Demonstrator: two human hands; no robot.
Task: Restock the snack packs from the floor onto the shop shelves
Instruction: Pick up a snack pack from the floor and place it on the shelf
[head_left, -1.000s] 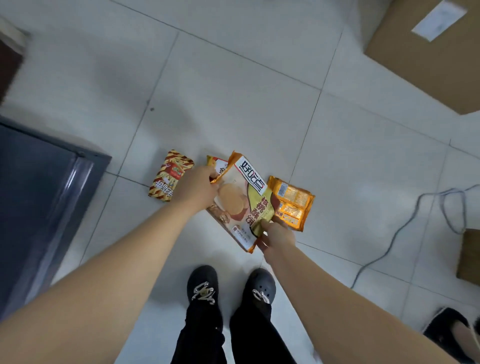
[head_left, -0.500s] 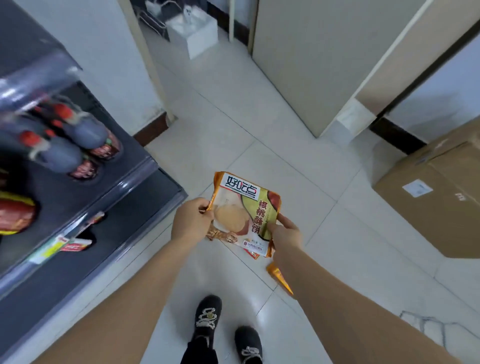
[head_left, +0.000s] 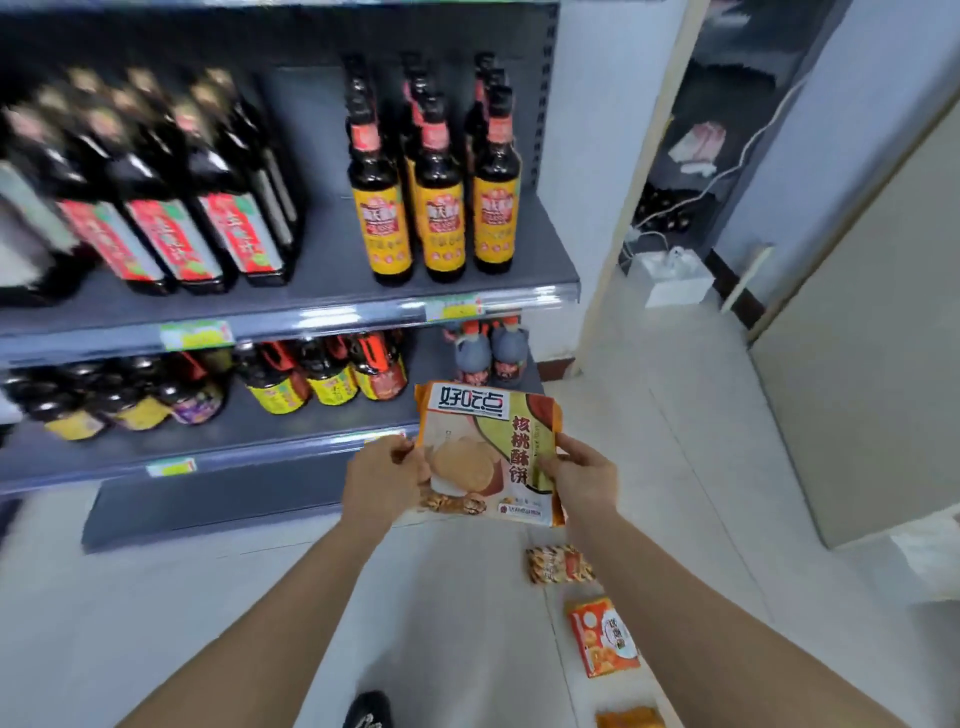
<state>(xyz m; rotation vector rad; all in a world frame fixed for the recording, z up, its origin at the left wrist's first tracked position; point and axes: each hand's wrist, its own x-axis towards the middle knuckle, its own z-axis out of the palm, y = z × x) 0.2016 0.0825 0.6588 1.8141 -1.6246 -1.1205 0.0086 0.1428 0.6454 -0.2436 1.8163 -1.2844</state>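
Snack pack (head_left: 485, 436) upright between left hand (head_left: 384, 483) and right hand (head_left: 582, 480)

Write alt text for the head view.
The left hand and right hand hold a biscuit pack upright before grey shop shelves of dark sauce bottles. Three more snack packs lie on the tiled floor nearby.
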